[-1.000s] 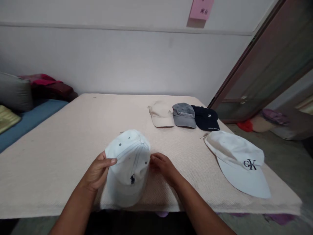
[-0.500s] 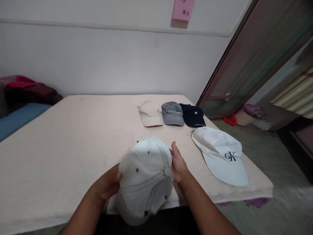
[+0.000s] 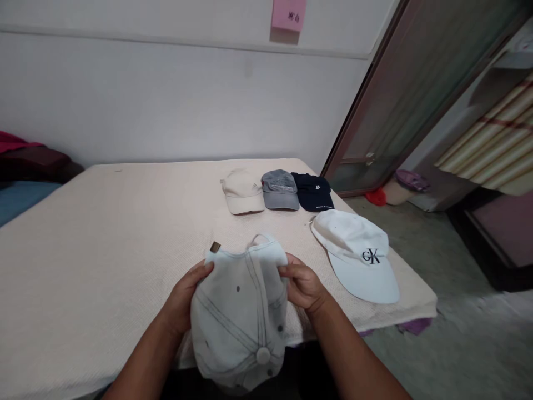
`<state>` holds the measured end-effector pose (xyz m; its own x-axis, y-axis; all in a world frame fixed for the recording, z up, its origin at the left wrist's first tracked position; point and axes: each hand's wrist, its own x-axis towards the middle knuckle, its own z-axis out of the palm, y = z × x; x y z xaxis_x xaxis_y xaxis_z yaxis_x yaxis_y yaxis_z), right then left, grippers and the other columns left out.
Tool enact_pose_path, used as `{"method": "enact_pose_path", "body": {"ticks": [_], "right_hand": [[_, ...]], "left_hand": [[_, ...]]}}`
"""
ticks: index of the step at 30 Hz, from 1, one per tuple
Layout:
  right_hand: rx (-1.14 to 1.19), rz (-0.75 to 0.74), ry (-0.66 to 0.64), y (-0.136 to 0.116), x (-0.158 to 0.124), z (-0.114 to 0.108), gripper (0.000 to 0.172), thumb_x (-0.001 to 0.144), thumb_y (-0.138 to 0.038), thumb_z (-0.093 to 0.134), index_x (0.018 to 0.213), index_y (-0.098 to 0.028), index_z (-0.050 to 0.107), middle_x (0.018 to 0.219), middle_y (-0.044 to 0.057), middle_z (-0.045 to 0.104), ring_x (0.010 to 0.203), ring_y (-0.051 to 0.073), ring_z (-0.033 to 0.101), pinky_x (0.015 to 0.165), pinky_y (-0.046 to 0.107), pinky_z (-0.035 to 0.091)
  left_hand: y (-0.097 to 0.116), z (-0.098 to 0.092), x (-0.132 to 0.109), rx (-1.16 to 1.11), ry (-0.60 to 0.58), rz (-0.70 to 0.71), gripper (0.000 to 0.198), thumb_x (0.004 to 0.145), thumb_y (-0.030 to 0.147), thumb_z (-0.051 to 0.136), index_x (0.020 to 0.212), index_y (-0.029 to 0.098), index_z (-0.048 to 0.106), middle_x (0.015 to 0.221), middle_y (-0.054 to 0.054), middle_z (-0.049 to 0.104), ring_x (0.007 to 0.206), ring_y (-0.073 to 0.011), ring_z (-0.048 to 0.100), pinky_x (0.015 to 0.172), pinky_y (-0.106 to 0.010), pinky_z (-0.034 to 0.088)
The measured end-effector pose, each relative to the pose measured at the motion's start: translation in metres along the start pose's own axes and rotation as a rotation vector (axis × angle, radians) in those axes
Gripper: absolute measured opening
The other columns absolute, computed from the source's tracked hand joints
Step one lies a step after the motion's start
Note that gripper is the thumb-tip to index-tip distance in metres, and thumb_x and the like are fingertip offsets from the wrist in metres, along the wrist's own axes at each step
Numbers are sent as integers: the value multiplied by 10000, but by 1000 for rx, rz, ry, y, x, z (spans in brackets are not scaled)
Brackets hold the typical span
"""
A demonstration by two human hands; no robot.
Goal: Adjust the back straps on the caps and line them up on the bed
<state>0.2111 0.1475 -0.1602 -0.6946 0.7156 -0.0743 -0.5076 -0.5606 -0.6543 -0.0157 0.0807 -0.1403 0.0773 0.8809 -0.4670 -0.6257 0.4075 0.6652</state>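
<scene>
A pale grey cap [image 3: 237, 316] is held over the near edge of the bed, its button low and its back strap opening with a metal clasp pointing away from me. My left hand [image 3: 185, 294] grips the cap's left rim, thumb on top. On the right rim, my right hand [image 3: 303, 282] pinches the fabric between thumb and fingers. To the right lies a white cap [image 3: 353, 253] with dark "CK" lettering. Farther back, a beige cap [image 3: 242, 191], a grey cap [image 3: 280, 190] and a navy cap [image 3: 312, 191] lie side by side, brims toward me.
The caps lie on a cream bedcover [image 3: 116, 239] that reaches a white wall [image 3: 166, 100] with a pink note [image 3: 288, 15]. Dark red and blue items [image 3: 31, 166] sit at the left. A framed door [image 3: 375, 105] and red bag [image 3: 376, 196] are at right.
The held cap has turned so its back opening and clasp now show at the far side. Both hands have shifted their grip along its rim. The view has swung slightly right.
</scene>
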Motion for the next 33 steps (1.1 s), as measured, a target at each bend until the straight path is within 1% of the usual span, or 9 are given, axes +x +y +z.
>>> {"method": "enact_pose_path", "body": {"ticks": [3,5,10,13,18,20,26,29,33], "right_hand": [[-32,-80,52,-10,-2,-8,242,725,-260,673,925,-126,645,795,64,681,729,153,636,699,250,483],[-74,-124,81,-14,-3,-12,186,754,-256,666,897,-139,645,699,37,661,627,123,609,623,227,466],[-180,-63,123,-13,-3,-16,177,825,-309,619,907,-152,637,618,27,632,505,104,569,524,216,425],[-198,-74,175,-12,-2,-17,168,810,-287,638,909,-152,637,690,49,659,537,103,581,520,206,414],[-64,-303,239,-23,-1,-18,200,685,-106,688,861,-179,626,754,17,643,602,81,544,582,203,415],[6,-336,229,-27,-1,-19,250,668,-106,681,899,-183,626,747,6,619,539,60,475,534,196,381],[-144,-128,143,-25,-5,-19,147,813,-245,622,928,-154,624,520,-72,426,389,21,217,415,184,179],[-257,-21,74,-21,-5,-15,147,798,-265,654,879,-145,623,508,-86,374,400,16,231,423,180,168],[-381,41,88,-17,-1,-11,190,744,-286,705,843,-144,628,516,-81,412,397,21,273,405,182,171]], "left_hand": [[-3,-1,1,195,-112,-16,238,745,235,687,956,124,693,787,-82,719,661,-178,647,634,-269,493],[-8,-1,4,299,-157,-91,290,727,228,708,997,125,688,816,-86,722,684,-174,644,651,-264,484],[-21,6,12,406,-212,-163,369,749,283,693,1091,148,659,862,-89,724,741,-188,645,716,-297,475],[-23,11,18,422,-190,-125,372,781,346,654,1098,152,654,844,-85,719,753,-195,641,713,-302,470],[-22,16,24,439,-82,-54,216,766,253,639,953,155,686,749,-42,692,653,-151,602,648,-258,451],[-22,16,24,423,-71,-21,171,768,239,626,908,160,685,741,-35,685,633,-144,591,632,-253,445],[-26,18,21,400,-110,-9,217,797,341,613,905,167,685,745,-39,677,643,-154,580,609,-253,427],[-26,20,19,417,-153,-15,227,794,312,603,942,166,693,774,-44,682,692,-161,579,640,-251,422],[-24,22,17,444,-133,-13,238,758,233,582,948,158,705,713,-32,662,660,-151,553,618,-238,403]]}}
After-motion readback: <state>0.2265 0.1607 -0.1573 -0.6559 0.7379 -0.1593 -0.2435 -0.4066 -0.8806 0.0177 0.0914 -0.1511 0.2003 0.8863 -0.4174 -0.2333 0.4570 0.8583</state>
